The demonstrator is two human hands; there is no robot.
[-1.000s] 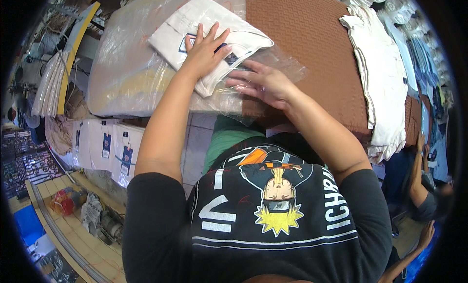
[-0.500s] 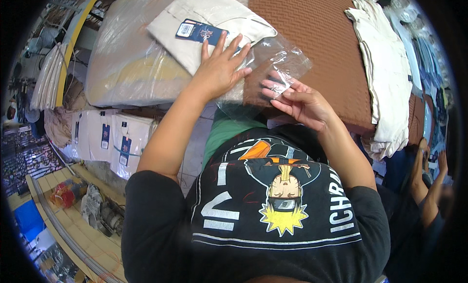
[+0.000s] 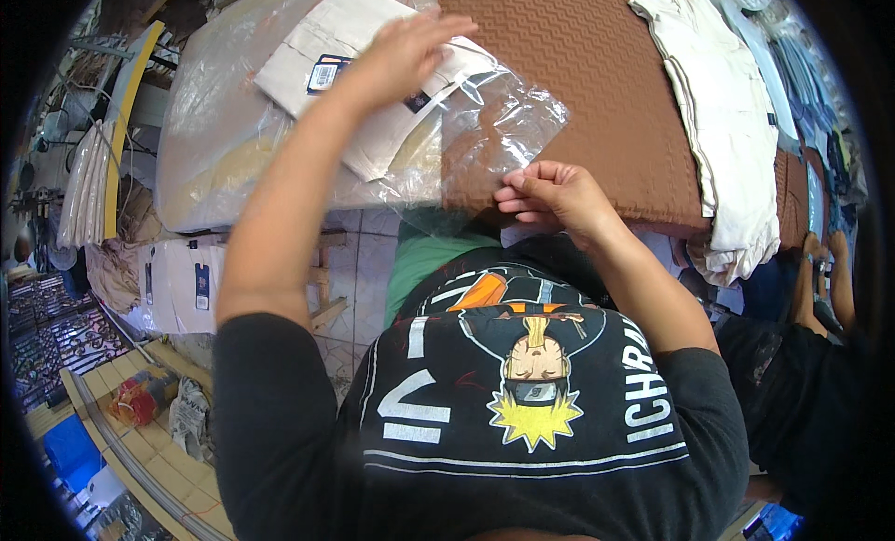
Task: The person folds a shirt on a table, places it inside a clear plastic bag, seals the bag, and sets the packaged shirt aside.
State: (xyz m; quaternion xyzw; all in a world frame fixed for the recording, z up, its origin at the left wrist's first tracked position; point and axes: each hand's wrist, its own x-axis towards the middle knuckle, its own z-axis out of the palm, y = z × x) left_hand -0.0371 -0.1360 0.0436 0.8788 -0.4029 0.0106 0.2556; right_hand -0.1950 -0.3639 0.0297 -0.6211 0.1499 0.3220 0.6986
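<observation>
under my left hand [image 3: 406,52], flat on the bench [image 3: 597,103], lies the folded cream garment [image 3: 359,84], most of it inside the clear plastic bag [image 3: 466,140]; my palm and spread fingers press on its top, gripping nothing. my right hand [image 3: 550,191] sits nearer my body, its fingertips pinching the bag's loose open edge. the garment's long axis runs slantwise from up on my left down toward the right hand, so the left is on it while the bag's mouth lies between both hands.
</observation>
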